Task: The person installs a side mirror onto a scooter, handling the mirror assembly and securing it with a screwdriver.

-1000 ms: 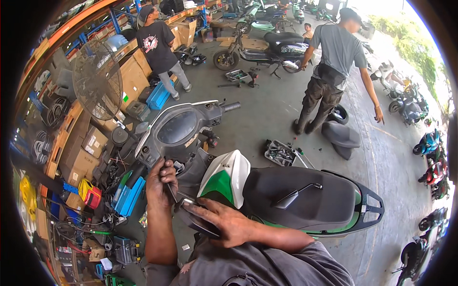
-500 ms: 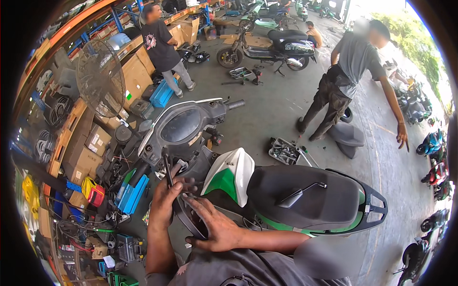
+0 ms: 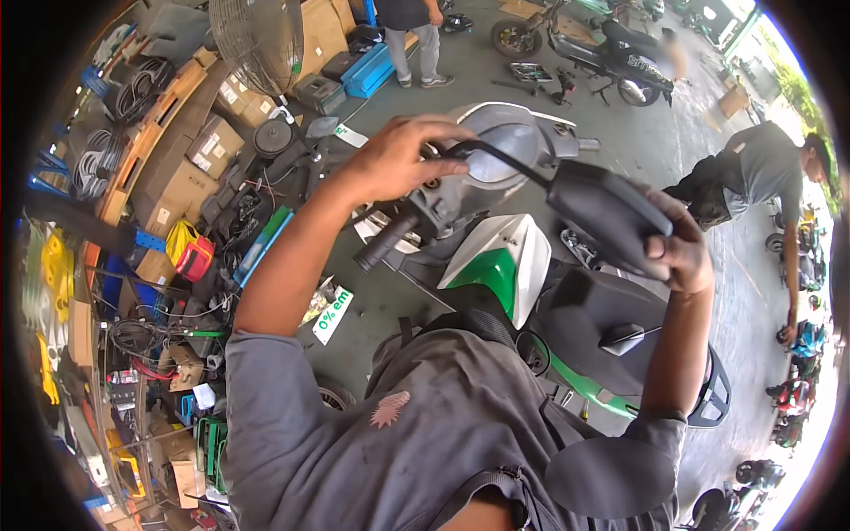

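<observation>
Both hands now raised to frame centre – left hand (image 3: 394, 159) pinching the thin black stem, right hand (image 3: 677, 252) closed around the dark scooter mirror (image 3: 602, 212), lifted above the handlebar (image 3: 390, 243).

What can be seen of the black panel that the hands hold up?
The panel is a dark, matte, plastic-looking cover, broad at its right end and narrowing to a thin curved strip toward the left. It is raised in the air, tilted, above the scooter. The right hand grips its broad end from below; the left hand holds the thin end near the handlebar. Its underside is hidden.
</observation>
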A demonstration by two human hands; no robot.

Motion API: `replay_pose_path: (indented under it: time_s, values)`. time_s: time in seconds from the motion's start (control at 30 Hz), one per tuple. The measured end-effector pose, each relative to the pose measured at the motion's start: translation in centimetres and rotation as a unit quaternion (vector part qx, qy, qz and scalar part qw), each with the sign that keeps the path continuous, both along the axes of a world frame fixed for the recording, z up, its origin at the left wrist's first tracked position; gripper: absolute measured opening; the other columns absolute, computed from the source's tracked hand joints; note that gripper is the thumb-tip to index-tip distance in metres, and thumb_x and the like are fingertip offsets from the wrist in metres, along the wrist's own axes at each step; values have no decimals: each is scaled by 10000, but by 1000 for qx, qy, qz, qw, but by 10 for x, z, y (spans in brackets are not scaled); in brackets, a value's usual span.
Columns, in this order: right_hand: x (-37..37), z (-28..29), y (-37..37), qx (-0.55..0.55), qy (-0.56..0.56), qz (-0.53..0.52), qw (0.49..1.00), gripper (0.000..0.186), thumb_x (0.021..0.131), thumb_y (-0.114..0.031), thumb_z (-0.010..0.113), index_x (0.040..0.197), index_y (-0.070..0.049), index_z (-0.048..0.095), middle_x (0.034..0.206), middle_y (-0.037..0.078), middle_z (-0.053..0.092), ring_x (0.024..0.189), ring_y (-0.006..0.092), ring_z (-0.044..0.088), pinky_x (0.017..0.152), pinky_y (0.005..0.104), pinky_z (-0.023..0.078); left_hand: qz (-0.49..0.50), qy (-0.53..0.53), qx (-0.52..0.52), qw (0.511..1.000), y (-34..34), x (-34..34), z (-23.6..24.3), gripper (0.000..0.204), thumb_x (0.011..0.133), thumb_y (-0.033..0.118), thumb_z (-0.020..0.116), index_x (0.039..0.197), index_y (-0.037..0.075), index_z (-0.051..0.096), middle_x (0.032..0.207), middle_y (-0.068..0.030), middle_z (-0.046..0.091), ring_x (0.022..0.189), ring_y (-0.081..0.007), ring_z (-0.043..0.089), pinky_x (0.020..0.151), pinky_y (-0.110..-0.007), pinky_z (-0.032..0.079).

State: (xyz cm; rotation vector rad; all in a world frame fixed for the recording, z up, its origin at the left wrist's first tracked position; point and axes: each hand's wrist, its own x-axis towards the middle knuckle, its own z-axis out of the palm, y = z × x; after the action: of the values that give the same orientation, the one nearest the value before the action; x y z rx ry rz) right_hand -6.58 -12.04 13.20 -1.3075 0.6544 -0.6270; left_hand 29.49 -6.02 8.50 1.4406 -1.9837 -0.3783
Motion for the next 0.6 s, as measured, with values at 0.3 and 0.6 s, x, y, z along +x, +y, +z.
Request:
replay_pose_path:
  time_s: [0.3, 0.6]
  values:
    - [42, -5, -6, -47, 127, -7, 991, 961, 544, -318, 806, 1342, 106, 481, 1205, 205, 623, 1061, 298, 632, 955, 367, 493, -128, 71, 61, 987, -43, 34, -43, 413, 790, 196, 790, 1173, 78, 690, 1078, -126, 725, 972, -252, 705, 889, -347, 516]
    - [60, 13, 12, -12, 167, 11, 986, 799, 617, -175, 763, 1324, 103, 518, 1205, 161, 648, 1111, 255, 594, 1004, 331, 409, -189, 143, 119, 964, -52, 42, -68, 343, 820, 183, 778, 1129, 77, 673, 937, -85, 737, 892, -186, 709, 804, -322, 532]
